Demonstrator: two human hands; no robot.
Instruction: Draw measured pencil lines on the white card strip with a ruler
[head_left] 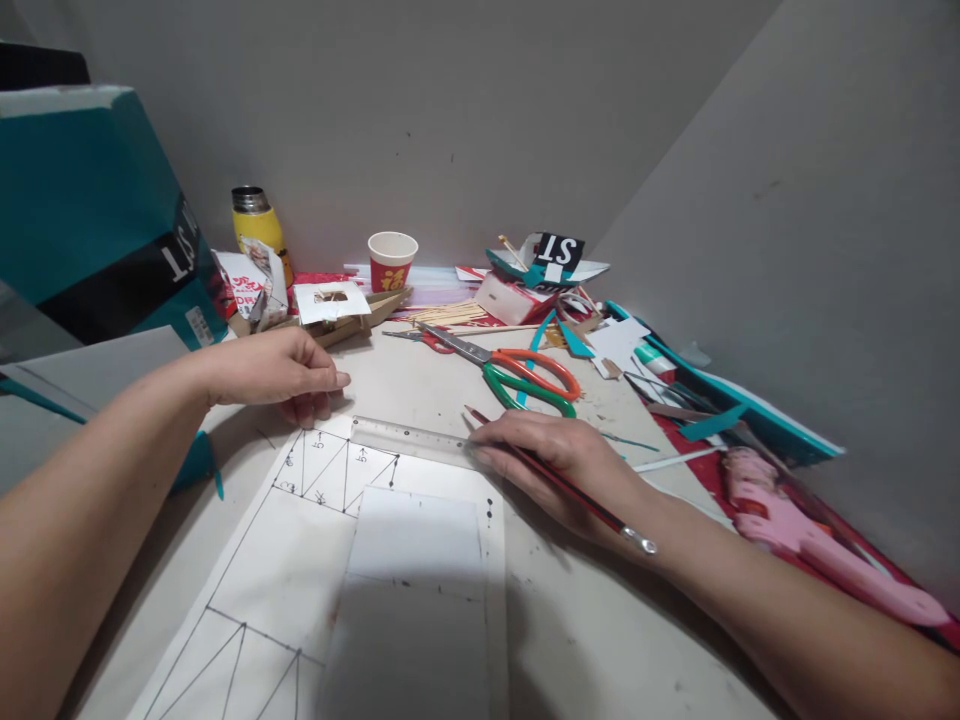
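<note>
My right hand [559, 465] grips a dark red and black pencil [592, 503], its tip pointing up and left. The same hand's fingertips pinch the right end of a clear ruler [409, 436]. That ruler lies along the top edge of a white paper sheet [255, 560] marked with black triangle-pattern lines and numbers. On the sheet rests a smaller white card [412, 600], partly in shadow. My left hand [289, 378] is loosely closed by the sheet's top left corner, just apart from the ruler's left end; nothing shows in its fingers.
Scissors with orange and green handles [525, 378] lie beyond my right hand. A red paper cup [392, 262], a yellow bottle [257, 225] and thin wooden sticks [450, 313] are at the back. A teal box [82, 200] stands left; cardboard scraps and a pink glue gun [817, 550] lie right.
</note>
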